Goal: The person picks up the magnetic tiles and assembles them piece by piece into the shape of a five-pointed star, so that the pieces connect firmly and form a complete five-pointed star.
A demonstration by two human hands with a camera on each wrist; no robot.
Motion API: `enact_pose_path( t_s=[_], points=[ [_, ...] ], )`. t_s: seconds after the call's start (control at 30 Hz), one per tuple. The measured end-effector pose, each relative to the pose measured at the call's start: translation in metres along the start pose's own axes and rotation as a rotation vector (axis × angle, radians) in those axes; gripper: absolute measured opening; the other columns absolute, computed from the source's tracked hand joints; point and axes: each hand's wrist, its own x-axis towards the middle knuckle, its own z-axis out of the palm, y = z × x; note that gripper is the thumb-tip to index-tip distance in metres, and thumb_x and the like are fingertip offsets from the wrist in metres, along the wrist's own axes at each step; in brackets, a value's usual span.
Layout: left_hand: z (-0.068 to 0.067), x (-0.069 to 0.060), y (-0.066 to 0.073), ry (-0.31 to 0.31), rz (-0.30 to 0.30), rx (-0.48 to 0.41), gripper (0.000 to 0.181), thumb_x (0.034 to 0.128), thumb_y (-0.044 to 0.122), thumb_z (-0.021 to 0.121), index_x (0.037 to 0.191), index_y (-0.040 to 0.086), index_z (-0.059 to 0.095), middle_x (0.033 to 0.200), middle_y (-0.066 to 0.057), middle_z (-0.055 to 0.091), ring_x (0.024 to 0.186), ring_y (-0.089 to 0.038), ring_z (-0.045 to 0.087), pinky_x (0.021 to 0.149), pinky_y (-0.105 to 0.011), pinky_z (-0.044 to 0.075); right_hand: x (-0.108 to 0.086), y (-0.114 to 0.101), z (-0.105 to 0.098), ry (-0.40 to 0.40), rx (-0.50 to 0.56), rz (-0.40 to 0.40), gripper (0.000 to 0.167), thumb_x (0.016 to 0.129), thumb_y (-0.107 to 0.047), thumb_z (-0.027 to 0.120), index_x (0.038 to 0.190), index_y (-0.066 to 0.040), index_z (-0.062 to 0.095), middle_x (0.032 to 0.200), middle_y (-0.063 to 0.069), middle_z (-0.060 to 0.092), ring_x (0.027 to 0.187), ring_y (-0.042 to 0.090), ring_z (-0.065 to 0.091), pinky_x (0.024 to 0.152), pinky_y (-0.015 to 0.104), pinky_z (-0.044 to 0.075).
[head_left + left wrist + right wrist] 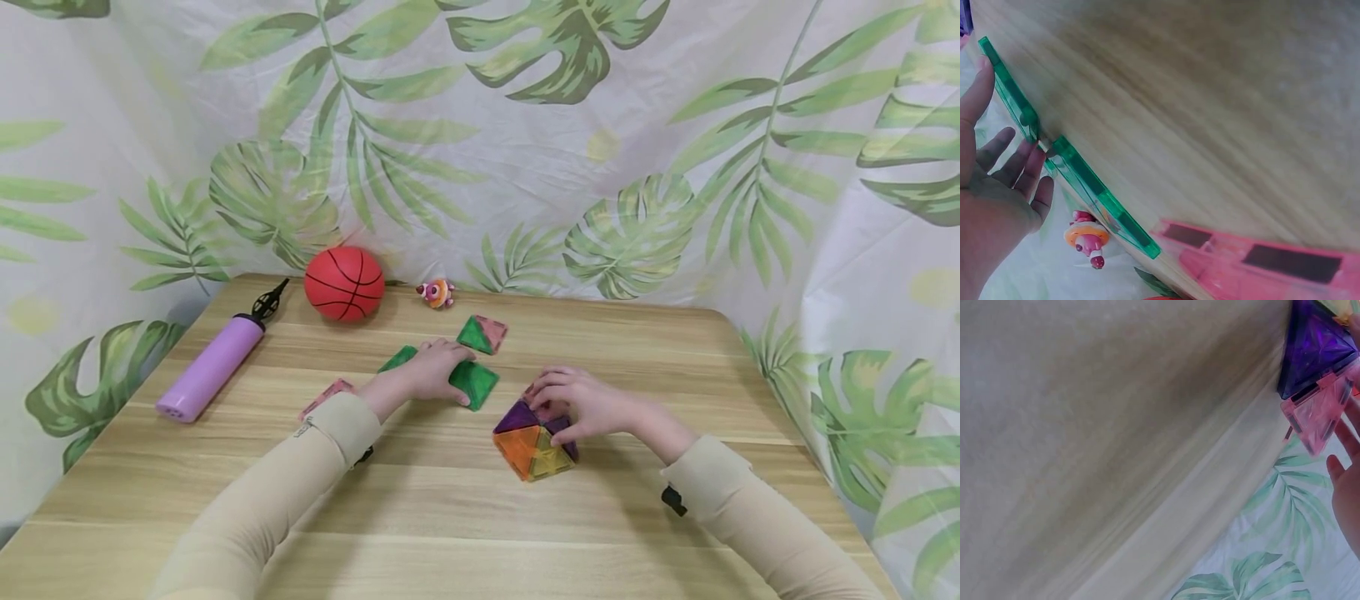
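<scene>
My left hand [435, 371] grips a green magnetic tile [478, 383] on the table, thumb near one end and fingertips at the other in the left wrist view. Another green tile [397, 358] lies just left of that hand, and a pink tile [330, 393] lies near the left forearm. My right hand [585, 404] holds a raised shape of joined triangular tiles, with orange [517, 446], yellow [551, 461] and purple [1316, 347] faces. A pink triangular tile [1319, 412] joins a purple one, at the right fingers. The palm partly hides the shape's far side.
A flat green-and-pink tile pair [482, 333] lies beyond the hands. Along the back stand a red toy basketball [344, 284] and a small pink-and-orange figurine [436, 293]. A purple hand pump [212, 367] lies at the left edge of the wooden table [450, 533]; a leaf-print cloth [525, 167] hangs behind.
</scene>
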Motion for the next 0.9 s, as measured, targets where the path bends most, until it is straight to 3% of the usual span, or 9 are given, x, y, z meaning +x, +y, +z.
enact_pose_path(
  t_s=[0.33,0.6,0.9],
  points=[
    [0.0,-0.004,-0.006,0.038,-0.036,-0.088,0.078,0.0692,0.04,0.082,0.134,0.01,0.05,0.13,-0.014,0.044,0.119,-0.028,0.045,0.101,-0.05,0.034,-0.001,-0.013,0.005,0.0,-0.087,0.173,0.053,0.068,-0.059,0.074,0.106,-0.025,0.062,0.115,-0.005,0.056,0.115,0.02,0.045,0.101,0.048,0.033],
    [-0.006,-0.006,-0.009,0.103,-0.012,-0.241,0.049,0.0767,0.019,0.079,0.119,0.008,0.057,0.122,-0.016,0.052,0.114,-0.029,0.051,0.099,-0.044,0.04,0.006,-0.026,0.013,0.04,-0.127,0.274,0.053,0.067,-0.066,0.071,0.099,-0.026,0.06,0.098,-0.014,0.054,0.099,0.013,0.045,0.087,0.04,0.034],
    [-0.009,-0.005,-0.016,0.149,0.012,-0.374,0.024,0.0878,0.011,0.066,0.111,0.011,0.06,0.11,-0.01,0.062,0.102,-0.024,0.057,0.091,-0.043,0.045,0.015,-0.038,0.023,0.101,-0.121,0.36,0.053,0.065,-0.067,0.072,0.092,-0.023,0.06,0.087,-0.012,0.051,0.083,0.008,0.045,0.076,0.031,0.037]
  ],
)
